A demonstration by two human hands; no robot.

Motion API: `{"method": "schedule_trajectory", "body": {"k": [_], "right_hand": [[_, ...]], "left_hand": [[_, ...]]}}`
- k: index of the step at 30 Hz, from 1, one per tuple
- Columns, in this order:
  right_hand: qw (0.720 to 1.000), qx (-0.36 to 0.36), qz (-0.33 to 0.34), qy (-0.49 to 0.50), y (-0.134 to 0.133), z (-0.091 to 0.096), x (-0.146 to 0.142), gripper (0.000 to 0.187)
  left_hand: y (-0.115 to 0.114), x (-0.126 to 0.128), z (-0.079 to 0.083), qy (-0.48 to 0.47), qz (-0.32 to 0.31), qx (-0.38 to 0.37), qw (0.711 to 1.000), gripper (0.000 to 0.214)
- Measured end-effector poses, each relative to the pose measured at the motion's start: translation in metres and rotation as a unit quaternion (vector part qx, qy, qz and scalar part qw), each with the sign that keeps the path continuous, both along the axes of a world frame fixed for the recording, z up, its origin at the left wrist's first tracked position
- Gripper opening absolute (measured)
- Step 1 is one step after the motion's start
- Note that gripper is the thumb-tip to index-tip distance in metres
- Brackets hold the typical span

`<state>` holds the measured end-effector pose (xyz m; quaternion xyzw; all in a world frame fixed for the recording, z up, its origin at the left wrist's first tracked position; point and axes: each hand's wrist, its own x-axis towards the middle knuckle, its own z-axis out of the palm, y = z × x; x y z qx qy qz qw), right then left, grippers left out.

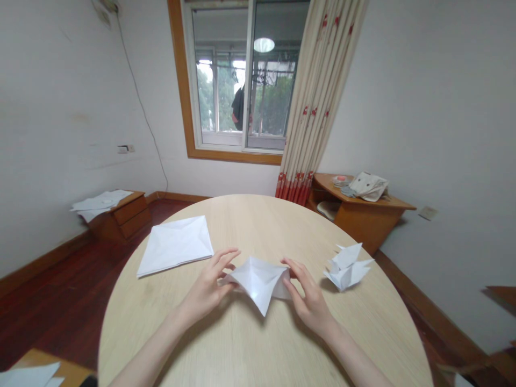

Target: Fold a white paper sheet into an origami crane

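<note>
Between my two hands is a creased sheet of white paper (pixel 258 282), partly folded, with one pointed corner toward me and its sides bent up. My left hand (pixel 215 278) pinches its left edge between thumb and fingers. On the opposite edge, my right hand (pixel 305 293) grips the paper, thumb in front and fingertips behind. A stack of white paper sheets (pixel 177 242) lies beyond my left hand. To the right of my right hand sit folded paper pieces (pixel 347 267) with several pointed tips.
All of this is on a round light-wood table (pixel 258 220). A small wooden cabinet (pixel 124 212) with papers on top stands at the far left. Behind the table on the right is a corner desk (pixel 363 215) holding a cloth bag (pixel 368 186), near a long curtain (pixel 314 102).
</note>
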<state>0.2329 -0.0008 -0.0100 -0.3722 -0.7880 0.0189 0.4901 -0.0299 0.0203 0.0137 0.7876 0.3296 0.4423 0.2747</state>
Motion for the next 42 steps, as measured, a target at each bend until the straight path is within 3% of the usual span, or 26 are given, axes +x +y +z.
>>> {"method": "schedule_trajectory", "body": {"k": [7,10,17,25,32,38,42], "right_hand": [[0.999,-0.008,-0.019,0.046,-0.001,-0.003,-0.005,0.042],[0.998,-0.013,-0.035,0.050,-0.001,-0.004,-0.008,0.036],[0.998,0.001,-0.041,0.042,-0.001,-0.001,-0.015,0.036],[0.996,-0.083,-0.018,0.029,0.003,0.009,-0.022,0.039],[0.988,-0.135,-0.040,0.065,0.007,0.013,-0.033,0.043],[0.980,-0.143,-0.068,0.121,0.004,0.005,-0.041,0.042],[0.979,-0.137,-0.055,0.142,-0.001,0.000,-0.038,0.037]], "left_hand": [[-0.001,0.010,-0.008,-0.052,0.050,0.007,0.997,0.015],[0.000,0.014,-0.012,-0.060,0.067,0.039,0.995,0.008],[-0.004,0.022,-0.018,-0.040,0.090,0.056,0.993,0.014],[-0.003,0.030,-0.018,-0.018,0.085,0.011,0.996,0.038],[0.005,0.039,-0.011,-0.004,0.061,0.026,0.998,0.064],[0.005,0.044,-0.010,-0.062,0.052,0.035,0.996,0.051],[0.002,0.043,-0.014,-0.102,0.007,0.022,0.995,0.042]]}}
